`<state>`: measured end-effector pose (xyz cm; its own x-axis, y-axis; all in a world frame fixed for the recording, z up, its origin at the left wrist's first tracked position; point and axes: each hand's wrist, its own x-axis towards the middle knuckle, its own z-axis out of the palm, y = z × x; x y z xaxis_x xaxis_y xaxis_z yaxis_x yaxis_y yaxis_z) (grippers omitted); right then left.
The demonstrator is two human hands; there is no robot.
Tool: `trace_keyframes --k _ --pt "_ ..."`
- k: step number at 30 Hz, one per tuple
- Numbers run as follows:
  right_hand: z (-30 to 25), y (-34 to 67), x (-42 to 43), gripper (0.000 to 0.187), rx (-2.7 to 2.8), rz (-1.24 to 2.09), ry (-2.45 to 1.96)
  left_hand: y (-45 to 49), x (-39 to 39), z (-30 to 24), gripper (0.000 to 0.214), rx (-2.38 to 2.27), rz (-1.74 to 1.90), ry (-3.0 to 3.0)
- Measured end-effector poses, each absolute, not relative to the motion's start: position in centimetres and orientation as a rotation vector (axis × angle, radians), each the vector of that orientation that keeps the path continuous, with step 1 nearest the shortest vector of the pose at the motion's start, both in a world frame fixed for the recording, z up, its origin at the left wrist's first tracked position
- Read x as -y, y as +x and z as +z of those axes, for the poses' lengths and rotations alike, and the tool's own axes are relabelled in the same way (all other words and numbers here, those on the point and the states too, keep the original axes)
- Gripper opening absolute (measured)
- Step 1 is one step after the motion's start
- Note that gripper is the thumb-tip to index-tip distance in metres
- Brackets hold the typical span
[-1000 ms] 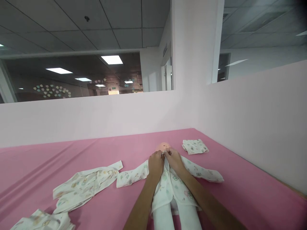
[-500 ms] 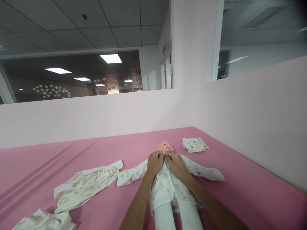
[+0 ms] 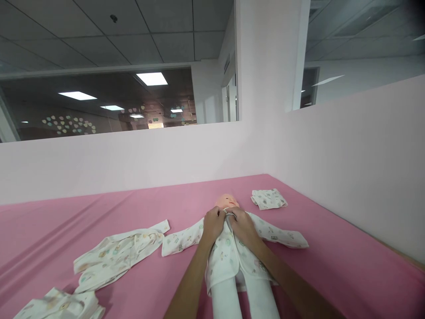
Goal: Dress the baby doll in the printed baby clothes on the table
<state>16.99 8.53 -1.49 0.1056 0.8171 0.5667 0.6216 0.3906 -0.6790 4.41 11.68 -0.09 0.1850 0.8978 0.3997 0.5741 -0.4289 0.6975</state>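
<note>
A baby doll [image 3: 227,201] lies on its back, head away from me, in a white patterned baby jacket [image 3: 223,259] and white leggings [image 3: 226,299]. The jacket's sleeves stretch out to both sides. At the neckline, my left hand [image 3: 213,223] is closed on the left edge of the jacket's collar. Opposite it, my right hand [image 3: 242,225] pinches the other side of the collar, close to the left hand. Below the hands the two front panels hang apart at the hem. My fingers hide the fastening at the neck, and the doll's chin is partly covered.
A pink sheet [image 3: 139,294] covers the surface. To the left lie a spread patterned baby top [image 3: 116,254] and a crumpled patterned garment [image 3: 63,305]. A folded patterned cloth [image 3: 268,199] is at the back right. White walls [image 3: 358,168] with windows border the far and right sides.
Both hands stay at the collar, with the right fingers shifting slightly and the collar edge between them changing shape. The whole view has shifted a little; the garments lie as before.
</note>
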Motion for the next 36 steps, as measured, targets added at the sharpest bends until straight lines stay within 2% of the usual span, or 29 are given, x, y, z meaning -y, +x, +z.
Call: trace_keyframes --k 10,13,16,19,23,27,36 --pt "-1.9 17.5 -9.3 0.034 1.66 0.268 -1.283 4.0 -11.6 0.6 0.026 -1.225 1.1 1.948" --pt "-1.8 17.4 -8.7 0.034 1.608 0.186 -1.393 3.8 -10.6 1.0 0.02 -1.221 1.086 1.934" --pt "-1.7 17.2 -7.8 0.029 1.554 0.061 -1.549 3.7 -8.8 1.4 0.019 -1.364 1.04 2.042" --pt "-1.6 17.3 -7.1 0.021 1.572 0.017 -1.608 4.0 -6.8 1.8 0.028 -1.58 1.001 2.233" --pt "-1.5 17.6 -6.9 0.019 1.52 0.108 -1.517 4.6 -5.4 2.1 0.027 -1.77 0.852 2.398" --pt "-1.5 17.6 -7.1 0.018 1.463 0.218 -1.376 4.7 -5.4 2.3 0.025 -1.899 0.76 2.306" --pt "-1.4 17.5 -7.0 0.022 1.411 0.488 -1.19 4.6 -6.0 2.2 0.018 -1.838 0.744 2.342"
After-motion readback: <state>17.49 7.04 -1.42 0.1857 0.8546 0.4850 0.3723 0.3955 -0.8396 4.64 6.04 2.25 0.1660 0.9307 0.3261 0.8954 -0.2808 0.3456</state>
